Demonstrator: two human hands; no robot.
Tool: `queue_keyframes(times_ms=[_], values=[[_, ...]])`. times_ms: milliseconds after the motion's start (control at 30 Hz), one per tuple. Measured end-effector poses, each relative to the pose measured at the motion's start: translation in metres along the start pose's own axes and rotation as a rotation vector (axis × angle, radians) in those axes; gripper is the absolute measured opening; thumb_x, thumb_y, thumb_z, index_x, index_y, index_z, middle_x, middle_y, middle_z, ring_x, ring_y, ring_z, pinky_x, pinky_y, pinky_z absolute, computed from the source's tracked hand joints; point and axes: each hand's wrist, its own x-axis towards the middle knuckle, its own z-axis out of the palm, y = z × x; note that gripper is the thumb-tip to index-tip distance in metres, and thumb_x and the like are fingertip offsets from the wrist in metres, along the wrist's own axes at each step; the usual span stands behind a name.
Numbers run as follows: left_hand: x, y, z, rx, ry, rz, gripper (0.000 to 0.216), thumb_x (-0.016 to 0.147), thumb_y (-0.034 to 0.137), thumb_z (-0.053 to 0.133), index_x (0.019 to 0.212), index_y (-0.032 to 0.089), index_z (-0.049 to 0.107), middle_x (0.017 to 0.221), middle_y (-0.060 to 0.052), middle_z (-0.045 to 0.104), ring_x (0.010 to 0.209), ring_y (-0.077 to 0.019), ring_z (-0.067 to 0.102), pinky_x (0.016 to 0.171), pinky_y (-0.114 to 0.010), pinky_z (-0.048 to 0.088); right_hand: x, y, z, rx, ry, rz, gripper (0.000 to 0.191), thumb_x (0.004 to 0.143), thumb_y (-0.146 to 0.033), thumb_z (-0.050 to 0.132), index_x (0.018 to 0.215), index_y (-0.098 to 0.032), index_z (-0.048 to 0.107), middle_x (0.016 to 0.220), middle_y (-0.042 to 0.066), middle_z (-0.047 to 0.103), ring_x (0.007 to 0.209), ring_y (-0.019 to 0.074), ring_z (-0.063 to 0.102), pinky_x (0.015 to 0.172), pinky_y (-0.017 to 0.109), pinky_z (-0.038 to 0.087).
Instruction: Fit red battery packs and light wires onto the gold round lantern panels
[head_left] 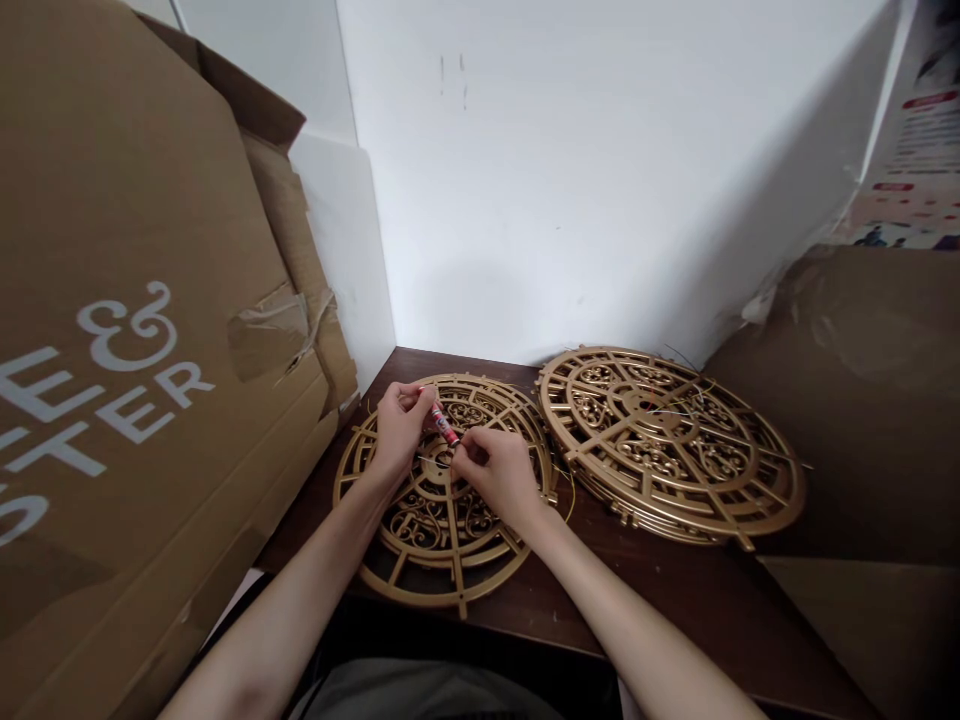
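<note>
A gold openwork disc (442, 530) lies flat on the dark wooden table (675, 590) right in front of me. Both my hands hover over its middle. My left hand (399, 428) pinches the upper end of a small red and white tube (445, 426). My right hand (496, 470) is closed on the tube's lower end, fingers curled. The tube is tilted, held just above the disc's hub. A thin wire-like strand shows under it; I cannot tell what it is.
A stack of similar gold discs (675, 445) lies to the right on the table. A big brown cardboard box (142, 380) leans at the left. Another brown carton (862, 390) stands at the right. A white wall (570, 180) closes the back.
</note>
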Motion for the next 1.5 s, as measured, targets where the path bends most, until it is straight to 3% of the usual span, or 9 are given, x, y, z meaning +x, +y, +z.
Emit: queue_keyframes(times_ms=[167, 533, 933, 1367, 1500], values=[[0.0015, 0.0036, -0.0006, -0.018, -0.019, -0.018, 0.031, 0.064, 0.033, 0.073, 0.08, 0.016, 0.052, 0.062, 0.001, 0.064, 0.049, -0.0095, 0.055, 0.049, -0.021, 0.044, 0.0012, -0.0018, -0.0026, 0.079, -0.155, -0.11, 0.016, 0.084, -0.019, 0.055, 0.07, -0.019, 0.064, 0.061, -0.003, 0.061, 0.054, 0.0095, 0.048, 0.055, 0.021, 0.033], [0.0029, 0.0084, -0.002, -0.132, 0.006, -0.089, 0.031, 0.064, 0.027, 0.073, 0.08, 0.015, 0.05, 0.062, -0.001, 0.064, 0.049, -0.0083, 0.054, 0.049, -0.02, 0.044, 0.0024, -0.0002, -0.0075, 0.159, -0.111, -0.07, 0.021, 0.092, -0.029, 0.052, 0.085, -0.018, 0.069, 0.066, -0.001, 0.065, 0.057, 0.0101, 0.052, 0.055, 0.02, 0.035], [0.0023, 0.0079, -0.0011, -0.11, 0.018, -0.081, 0.033, 0.064, 0.03, 0.074, 0.08, 0.016, 0.049, 0.063, -0.001, 0.064, 0.053, -0.0104, 0.057, 0.052, -0.023, 0.046, -0.0001, 0.0001, -0.0065, 0.103, -0.077, -0.07, 0.028, 0.091, -0.035, 0.052, 0.078, -0.017, 0.07, 0.05, -0.004, 0.047, 0.047, 0.0088, 0.037, 0.049, 0.022, 0.026], [0.0022, 0.0011, 0.0006, -0.038, 0.042, 0.001, 0.028, 0.065, 0.029, 0.071, 0.079, 0.016, 0.05, 0.062, 0.0, 0.064, 0.049, -0.01, 0.056, 0.047, -0.02, 0.043, -0.0012, 0.0024, -0.0032, 0.067, -0.051, -0.106, 0.022, 0.089, -0.027, 0.052, 0.075, -0.017, 0.066, 0.055, -0.004, 0.055, 0.051, 0.0088, 0.045, 0.054, 0.021, 0.03], [0.0031, -0.0009, 0.0006, -0.009, 0.039, 0.029, 0.027, 0.065, 0.028, 0.07, 0.078, 0.016, 0.05, 0.056, 0.002, 0.061, 0.045, -0.0089, 0.054, 0.043, -0.019, 0.041, -0.003, 0.0033, -0.0025, 0.045, -0.1, -0.119, 0.022, 0.09, -0.027, 0.052, 0.073, -0.018, 0.063, 0.057, -0.004, 0.055, 0.053, 0.009, 0.046, 0.055, 0.02, 0.03]])
